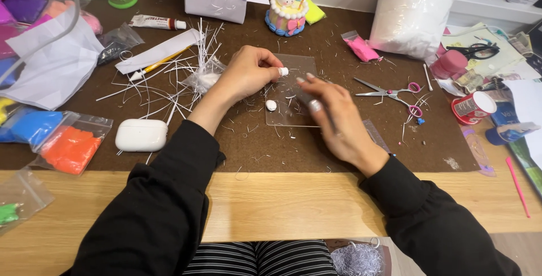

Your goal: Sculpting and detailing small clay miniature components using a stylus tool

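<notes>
left hand [248,72] pinches white clay bit [283,71] over clear sheet [293,92] | right hand [333,112] flat on sheet, blurred, grip unclear | white clay ball [271,105] on sheet's left edge | scissors [389,92] right of sheet

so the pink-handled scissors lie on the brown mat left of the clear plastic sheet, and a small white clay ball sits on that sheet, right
Not quite. The head view shows the pink-handled scissors lying on the brown mat to the right of the clear plastic sheet, not left. The small white clay ball does sit on that sheet.

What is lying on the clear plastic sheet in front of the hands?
On the clear plastic sheet lies a small white clay ball among paper slivers. The right hand covers its right part, hiding anything there.
</notes>
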